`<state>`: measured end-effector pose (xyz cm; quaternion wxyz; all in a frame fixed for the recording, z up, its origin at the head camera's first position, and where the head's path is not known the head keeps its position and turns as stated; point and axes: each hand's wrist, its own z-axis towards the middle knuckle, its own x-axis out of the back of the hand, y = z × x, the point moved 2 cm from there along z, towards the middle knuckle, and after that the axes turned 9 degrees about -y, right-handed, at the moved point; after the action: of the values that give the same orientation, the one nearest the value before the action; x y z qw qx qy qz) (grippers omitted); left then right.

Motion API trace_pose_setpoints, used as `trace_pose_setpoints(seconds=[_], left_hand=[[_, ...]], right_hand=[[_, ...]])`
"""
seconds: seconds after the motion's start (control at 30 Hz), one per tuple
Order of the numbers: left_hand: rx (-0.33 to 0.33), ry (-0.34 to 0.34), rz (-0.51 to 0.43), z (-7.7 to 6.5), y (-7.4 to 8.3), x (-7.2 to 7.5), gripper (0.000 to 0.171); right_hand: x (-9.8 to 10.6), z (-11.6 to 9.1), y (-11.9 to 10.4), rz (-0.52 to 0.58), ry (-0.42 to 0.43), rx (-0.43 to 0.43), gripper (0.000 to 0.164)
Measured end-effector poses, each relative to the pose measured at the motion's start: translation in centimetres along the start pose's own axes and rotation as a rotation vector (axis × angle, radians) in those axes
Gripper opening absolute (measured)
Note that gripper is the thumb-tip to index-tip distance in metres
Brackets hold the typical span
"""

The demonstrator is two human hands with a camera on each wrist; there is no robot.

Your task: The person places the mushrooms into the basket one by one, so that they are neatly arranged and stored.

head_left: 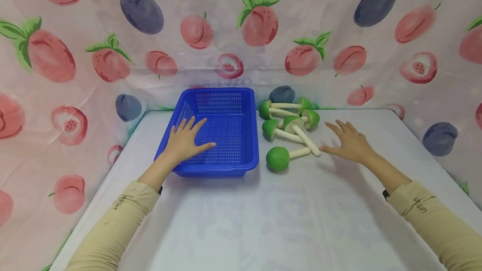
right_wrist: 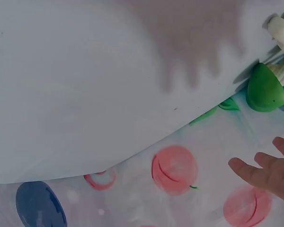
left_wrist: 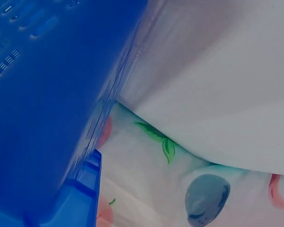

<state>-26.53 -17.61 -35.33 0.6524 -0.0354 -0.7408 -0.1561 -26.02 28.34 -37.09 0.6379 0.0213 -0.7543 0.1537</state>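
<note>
My left hand is spread over the left side of a blue plastic basket, fingers straight and thumb out, holding nothing. Several toy mushrooms with green caps and white stems lie in a loose pile right of the basket. Nearest the front is a mushroom whose rounded cap faces me. Another mushroom lies across the pile, its stem pointing toward my right hand. That hand hovers just right of the pile, fingers apart and holding nothing. In the right wrist view, its fingers appear near a green cap.
Under everything is a white tabletop. Behind it hangs a fruit-printed cloth, which also runs along both sides. The basket's perforated wall fills much of the left wrist view.
</note>
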Motion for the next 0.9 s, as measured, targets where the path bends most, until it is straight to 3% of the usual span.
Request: trace_pose_setpoints(seconds=[0.27, 0.53, 0.73, 0.9], left_hand=[[-0.026, 0.055, -0.012, -0.3, -0.2, 0.2, 0.086], [-0.070, 0.138, 0.003, -0.6, -0.5, 0.1, 0.072], [-0.054, 0.184, -0.003, -0.5, -0.7, -0.2, 0.056], [-0.048, 0.216, -0.017, -0.6, -0.7, -0.2, 0.047]], right_hand=[[0.2, 0.4, 0.5, -0.010, 0.052, 0.027, 0.077], [0.3, 0.8, 0.7, 0.011, 0.047, 0.063, 0.069], [0.2, 1.4, 0.3, 0.032, 0.034, 0.109, 0.053], [0.3, 1.7, -0.1, 0.048, 0.021, 0.090, 0.047]])
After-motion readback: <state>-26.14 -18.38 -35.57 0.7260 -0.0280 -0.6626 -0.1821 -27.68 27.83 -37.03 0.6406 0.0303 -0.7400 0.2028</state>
